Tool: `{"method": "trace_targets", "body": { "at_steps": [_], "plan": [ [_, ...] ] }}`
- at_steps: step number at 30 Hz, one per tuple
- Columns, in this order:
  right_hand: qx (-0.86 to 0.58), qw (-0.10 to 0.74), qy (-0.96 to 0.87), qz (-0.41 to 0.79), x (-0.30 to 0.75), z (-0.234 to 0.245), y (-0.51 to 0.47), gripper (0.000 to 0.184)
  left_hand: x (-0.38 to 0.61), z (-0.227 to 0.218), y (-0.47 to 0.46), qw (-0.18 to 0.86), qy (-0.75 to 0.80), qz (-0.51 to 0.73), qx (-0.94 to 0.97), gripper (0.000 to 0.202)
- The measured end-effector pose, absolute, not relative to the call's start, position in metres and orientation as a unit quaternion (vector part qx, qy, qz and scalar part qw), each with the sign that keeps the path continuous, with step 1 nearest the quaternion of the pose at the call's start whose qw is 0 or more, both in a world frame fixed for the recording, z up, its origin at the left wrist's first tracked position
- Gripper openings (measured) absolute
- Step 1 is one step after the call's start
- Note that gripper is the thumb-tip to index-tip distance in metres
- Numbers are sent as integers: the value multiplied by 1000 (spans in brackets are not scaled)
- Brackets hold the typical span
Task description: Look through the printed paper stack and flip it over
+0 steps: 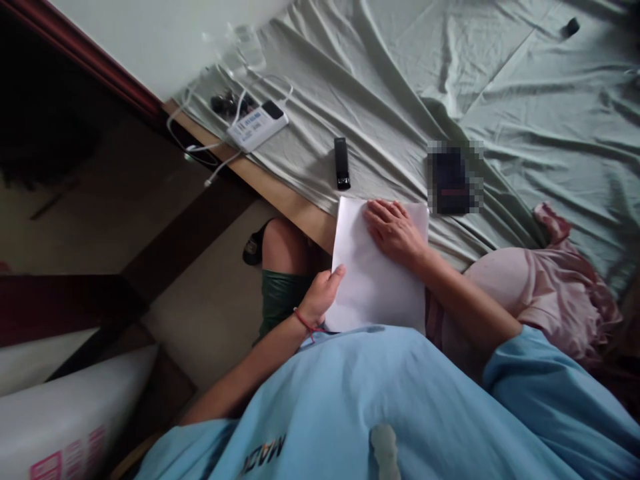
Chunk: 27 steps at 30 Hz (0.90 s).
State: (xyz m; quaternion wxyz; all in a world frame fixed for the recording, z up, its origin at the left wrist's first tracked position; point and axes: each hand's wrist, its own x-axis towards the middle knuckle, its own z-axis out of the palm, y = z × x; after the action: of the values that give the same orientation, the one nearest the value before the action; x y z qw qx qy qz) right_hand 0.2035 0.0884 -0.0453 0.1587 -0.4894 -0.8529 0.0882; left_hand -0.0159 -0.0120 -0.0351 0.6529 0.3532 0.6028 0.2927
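A stack of white paper sheets (375, 287) lies across my lap, its far end at the edge of the bed. My left hand (324, 293) grips the left edge of the stack, thumb on top and the other fingers hidden underneath. Flat on the upper right part of the top sheet rests my right hand (393, 230), fingers stretched out. Just beyond the paper is a narrow black stapler (342, 163) with a shiny end, touched by neither hand. Farther right, a dark blurred-out object (453, 180) lies on the bedsheet.
The wrinkled pale green bedsheet (390, 87) covers the bed. A white power strip (257, 127) with cables sits by its wooden edge (280, 190). Pink cloth (565, 293) lies to my right. A white sack (75, 407) stands at lower left.
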Motion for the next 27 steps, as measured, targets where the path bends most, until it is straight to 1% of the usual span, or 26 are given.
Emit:
{"method": "trace_targets", "body": {
  "at_steps": [2, 4, 9, 12, 16, 17, 19, 21, 22, 24, 27],
  "plan": [
    [-487, 159, -854, 84, 203, -44, 88, 44, -18, -42, -15, 586, 623, 298, 425, 62],
    [-488, 158, -854, 87, 203, -43, 89, 44, -20, -48, -16, 539, 635, 282, 476, 60],
    [-499, 142, -847, 118, 211, -40, 93, 46, -22, -47, -14, 481, 639, 251, 545, 53],
    [-523, 141, -834, 105, 226, -36, 94, 46, -22, -41, -14, 472, 628, 258, 562, 51],
    [-599, 165, -783, 35, 252, -26, 82, 46, -25, -39, -17, 477, 617, 262, 568, 48],
    [-620, 169, -766, 17, 258, -23, 76, 43, -25, -40, -18, 477, 618, 262, 567, 48],
    [-654, 165, -738, -3, 267, -19, 62, 31, -27, -43, -19, 476, 621, 263, 564, 48],
    [-677, 156, -719, -3, 272, -19, 48, 21, -28, -47, -20, 475, 622, 262, 564, 48],
    [-686, 154, -711, 2, 273, -20, 42, 20, -28, -48, -20, 475, 623, 261, 565, 48],
    [-698, 160, -698, 11, 274, -23, 32, 21, -28, -50, -19, 474, 625, 258, 564, 49],
    [-707, 193, -681, 20, 272, -28, 27, 23, -28, -50, -18, 475, 630, 253, 560, 49]
  ]
}}
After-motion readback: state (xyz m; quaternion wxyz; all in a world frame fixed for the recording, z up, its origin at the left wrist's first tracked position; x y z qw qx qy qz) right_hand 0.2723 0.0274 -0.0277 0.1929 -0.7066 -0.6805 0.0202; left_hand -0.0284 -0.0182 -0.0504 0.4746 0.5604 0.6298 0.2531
